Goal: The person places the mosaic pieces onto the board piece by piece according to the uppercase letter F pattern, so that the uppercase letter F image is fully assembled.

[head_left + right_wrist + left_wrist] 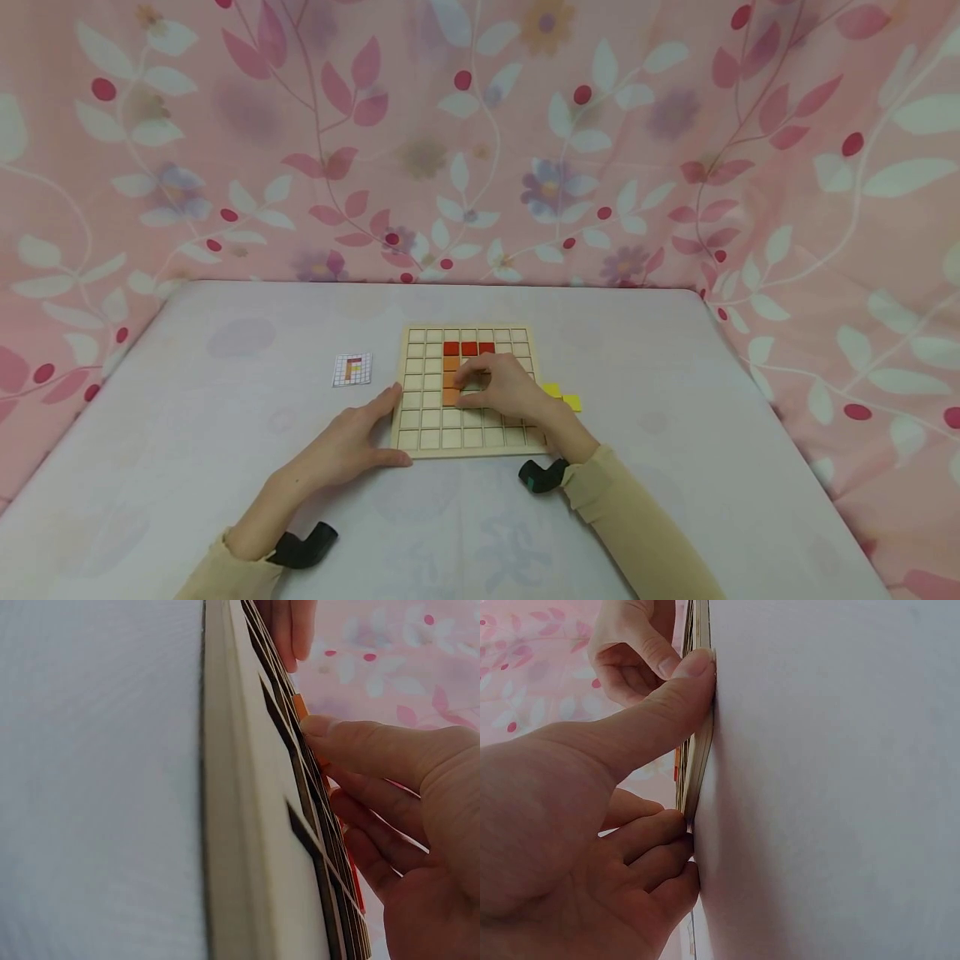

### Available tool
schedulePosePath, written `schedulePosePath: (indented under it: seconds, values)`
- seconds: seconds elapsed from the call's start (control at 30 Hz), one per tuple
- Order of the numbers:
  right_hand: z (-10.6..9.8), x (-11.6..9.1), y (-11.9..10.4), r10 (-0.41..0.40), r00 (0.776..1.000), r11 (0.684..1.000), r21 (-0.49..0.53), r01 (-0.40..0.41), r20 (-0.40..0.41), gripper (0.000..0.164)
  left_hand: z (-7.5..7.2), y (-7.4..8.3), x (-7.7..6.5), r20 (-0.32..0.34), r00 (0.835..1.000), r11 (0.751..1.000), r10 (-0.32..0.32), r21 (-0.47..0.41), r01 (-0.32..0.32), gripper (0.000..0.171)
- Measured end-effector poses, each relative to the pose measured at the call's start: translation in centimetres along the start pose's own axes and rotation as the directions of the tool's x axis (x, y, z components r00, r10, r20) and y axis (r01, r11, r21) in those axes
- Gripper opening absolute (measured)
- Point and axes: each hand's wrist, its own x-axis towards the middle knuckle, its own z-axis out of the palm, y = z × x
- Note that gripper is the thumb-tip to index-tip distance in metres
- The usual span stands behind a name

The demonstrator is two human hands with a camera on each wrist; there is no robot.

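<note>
A pale wooden grid board (420, 454) lies flat on the table. My left hand (341, 442) holds its near left corner, thumb (694, 667) against the front edge and curled fingers at the left side. Three red tiles (468, 348) form a row in the upper cells. Under the leftmost red one runs a column of orange tiles (450, 397). Over the board, my right hand (506, 387) pinches at the lower orange tile with thumb (367, 742) and fingers. It covers part of the grid's middle and right.
A small pattern card (352, 369) with a coloured grid lies left of the board. Yellow tiles (572, 402) sit by the board's right edge, partly behind the right wrist. The white-covered table (262, 333) meets a floral pink curtain (420, 167) at the back.
</note>
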Motion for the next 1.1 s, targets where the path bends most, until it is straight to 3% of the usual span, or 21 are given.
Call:
schedulePosePath:
  seconds: [1.1]
  values:
    - [-0.57, -0.22, -0.11, 0.012, 1.0, 1.0, 0.007, -0.012, 0.014, 0.026, -0.06, 0.15, -0.06, 0.013, 1.0, 1.0, -0.021, -0.006, 0.021, 0.108]
